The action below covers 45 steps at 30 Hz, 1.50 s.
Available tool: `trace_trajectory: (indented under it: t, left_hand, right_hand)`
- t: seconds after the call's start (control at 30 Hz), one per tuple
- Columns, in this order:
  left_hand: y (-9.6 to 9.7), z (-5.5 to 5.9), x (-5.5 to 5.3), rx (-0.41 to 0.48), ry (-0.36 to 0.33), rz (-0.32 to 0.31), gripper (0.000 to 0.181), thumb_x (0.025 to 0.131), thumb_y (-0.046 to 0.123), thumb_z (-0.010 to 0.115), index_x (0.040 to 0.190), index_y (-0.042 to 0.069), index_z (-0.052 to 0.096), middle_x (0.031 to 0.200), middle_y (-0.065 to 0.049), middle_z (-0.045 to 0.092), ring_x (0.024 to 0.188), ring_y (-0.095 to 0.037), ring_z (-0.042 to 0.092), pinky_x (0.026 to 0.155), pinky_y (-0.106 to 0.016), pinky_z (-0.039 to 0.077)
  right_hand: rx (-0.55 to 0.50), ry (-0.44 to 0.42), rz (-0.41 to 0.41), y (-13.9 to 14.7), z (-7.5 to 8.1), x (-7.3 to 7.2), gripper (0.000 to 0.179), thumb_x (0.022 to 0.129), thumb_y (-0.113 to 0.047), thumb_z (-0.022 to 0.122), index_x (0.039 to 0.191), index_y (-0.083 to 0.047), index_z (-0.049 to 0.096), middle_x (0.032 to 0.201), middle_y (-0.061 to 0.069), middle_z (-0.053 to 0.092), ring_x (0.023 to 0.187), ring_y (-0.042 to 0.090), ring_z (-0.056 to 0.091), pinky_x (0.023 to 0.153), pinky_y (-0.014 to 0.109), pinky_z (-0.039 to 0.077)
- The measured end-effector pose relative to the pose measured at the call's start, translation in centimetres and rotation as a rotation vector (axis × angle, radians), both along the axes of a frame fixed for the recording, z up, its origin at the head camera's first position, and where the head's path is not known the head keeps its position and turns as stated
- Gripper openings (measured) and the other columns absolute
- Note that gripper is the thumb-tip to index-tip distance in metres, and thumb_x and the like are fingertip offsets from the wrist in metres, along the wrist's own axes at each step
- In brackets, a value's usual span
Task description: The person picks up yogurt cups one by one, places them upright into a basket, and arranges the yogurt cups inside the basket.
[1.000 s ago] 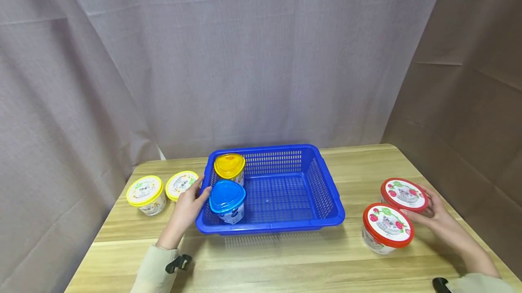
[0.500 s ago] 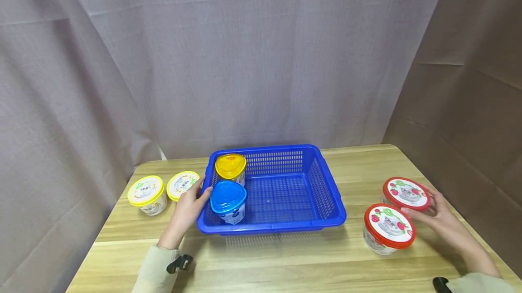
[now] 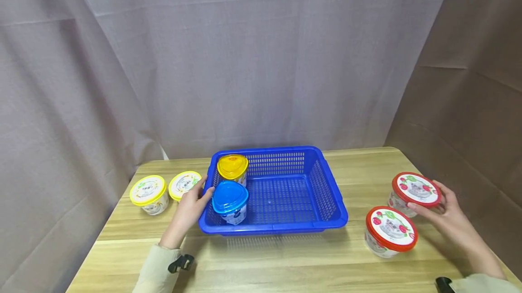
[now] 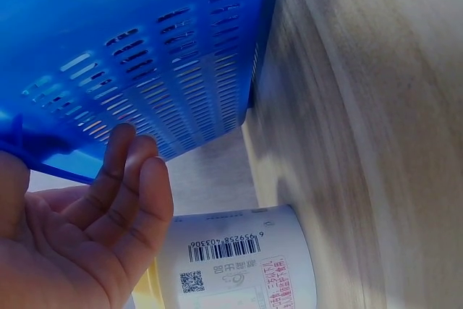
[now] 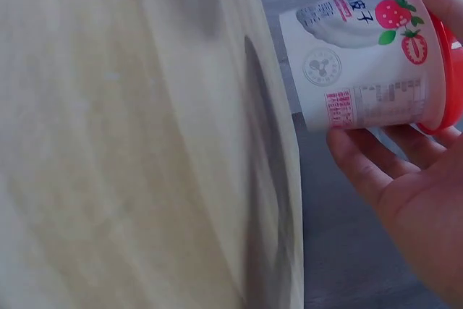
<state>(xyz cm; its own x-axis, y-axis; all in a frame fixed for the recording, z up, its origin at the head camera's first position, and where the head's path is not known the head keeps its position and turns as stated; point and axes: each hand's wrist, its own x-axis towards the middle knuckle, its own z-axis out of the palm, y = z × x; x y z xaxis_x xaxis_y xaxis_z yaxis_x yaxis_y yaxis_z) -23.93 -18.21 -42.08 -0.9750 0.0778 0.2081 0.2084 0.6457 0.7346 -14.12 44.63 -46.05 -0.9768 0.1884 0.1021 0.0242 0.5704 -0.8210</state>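
Right of the frame in the head view, the right hand (image 3: 449,218) grasps a white tub with a round red lid (image 3: 417,189), thumb and fingers parted across its width. Left of centre, the left hand's (image 3: 190,207) loosely bent fingers grip a blue rectangular perforated plastic basket (image 3: 273,228) by its rim.

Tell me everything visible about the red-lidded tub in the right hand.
The tub is white, round and seemingly plastic, tapering towards its base. Strawberries, green leaves, a round emblem and print decorate its wall. Its red-rimmed lid is on, the white top showing strawberries. It is held lid up, apparently just clear of the table, right of the blue basket and beyond the other red-lidded tub. The right hand grips it, thumb at the lid's rim, fingers on the wall.
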Motion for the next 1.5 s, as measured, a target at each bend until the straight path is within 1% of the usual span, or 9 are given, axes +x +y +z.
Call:
trace_trajectory:
  t: [0.13,0.5,0.6,0.73,0.93,1.03,1.33,1.4,1.5]
  left_hand:
    - [0.0,0.0,0.0,-0.003,0.003,-0.005,0.057,0.103,0.030,0.059,0.149,-0.002,0.045,0.108,-0.019,0.070,0.092,-0.026,0.066,0.089,-0.051,0.052]
    - [0.0,-0.1,-0.1,-0.001,0.009,-0.009,0.058,0.103,0.031,0.058,0.149,-0.002,0.045,0.106,-0.018,0.070,0.090,-0.026,0.066,0.089,-0.050,0.052]
    - [0.0,-0.1,0.0,0.004,0.012,-0.012,0.058,0.103,0.031,0.058,0.149,-0.002,0.045,0.107,-0.018,0.071,0.091,-0.026,0.067,0.090,-0.051,0.052]
    - [-0.1,-0.1,0.0,0.007,0.009,-0.012,0.058,0.103,0.031,0.059,0.149,-0.003,0.045,0.105,-0.018,0.071,0.091,-0.026,0.066,0.089,-0.050,0.052]
    - [0.0,-0.1,0.0,0.014,0.006,-0.015,0.058,0.103,0.031,0.059,0.149,-0.003,0.045,0.106,-0.019,0.071,0.092,-0.027,0.067,0.089,-0.051,0.052]
    - [0.0,-0.2,0.0,0.016,0.009,-0.013,0.058,0.103,0.030,0.059,0.149,-0.002,0.045,0.106,-0.018,0.071,0.092,-0.027,0.067,0.090,-0.051,0.052]
    - [0.2,-0.1,0.1,0.025,0.000,-0.007,0.058,0.103,0.030,0.059,0.149,-0.001,0.045,0.112,-0.021,0.070,0.099,-0.029,0.067,0.094,-0.052,0.050]
    - [0.1,-0.1,0.1,0.022,0.004,-0.002,0.057,0.103,0.029,0.059,0.149,-0.001,0.046,0.110,-0.021,0.070,0.098,-0.029,0.067,0.093,-0.052,0.051]
    - [0.1,-0.1,0.0,0.021,0.008,0.001,0.057,0.103,0.029,0.060,0.149,-0.001,0.046,0.107,-0.019,0.071,0.094,-0.027,0.067,0.090,-0.051,0.052]
  right_hand:
    - [-0.025,0.017,-0.019,0.0,0.3,-0.2,0.099,0.100,-0.031,0.064,0.160,-0.031,-0.015,0.159,0.038,0.010,0.146,0.039,0.018,0.091,0.004,0.029]
    - [0.006,0.039,0.041,-0.5,2.4,-0.8,0.097,0.100,-0.028,0.063,0.160,-0.032,-0.014,0.161,0.033,0.006,0.143,0.044,0.019,0.081,0.004,0.033]
    - [0.011,0.038,0.056,-0.9,3.3,-1.0,0.098,0.100,-0.028,0.063,0.160,-0.031,-0.014,0.162,0.032,0.004,0.142,0.051,0.017,0.095,0.013,0.033]
    - [-0.005,0.044,0.076,-1.6,4.6,-1.5,0.098,0.100,-0.028,0.064,0.159,-0.035,-0.013,0.163,0.030,0.005,0.142,0.055,0.015,0.115,0.043,0.028]
    - [-0.010,0.054,0.105,-3.1,6.6,-2.4,0.099,0.099,-0.028,0.066,0.159,-0.036,-0.012,0.163,0.030,0.006,0.141,0.060,0.014,0.102,0.078,0.023]
    - [-0.012,0.057,0.119,-4.0,7.4,-2.9,0.101,0.097,-0.029,0.068,0.159,-0.036,-0.012,0.163,0.030,0.004,0.140,0.062,0.013,0.095,0.082,0.024]
    - [0.027,0.098,0.170,-6.7,8.6,-4.1,0.104,0.095,-0.028,0.071,0.161,-0.032,-0.009,0.161,0.030,0.012,0.139,0.061,0.020,0.095,0.079,0.031]
    - [0.038,0.107,0.187,-7.2,8.7,-4.4,0.104,0.095,-0.027,0.072,0.161,-0.030,-0.007,0.159,0.030,0.015,0.139,0.060,0.021,0.101,0.061,0.043]
    - [0.042,0.124,0.213,-8.0,8.9,-4.9,0.103,0.093,-0.026,0.074,0.162,-0.027,-0.003,0.157,0.029,0.021,0.139,0.058,0.026,0.094,0.024,0.050]
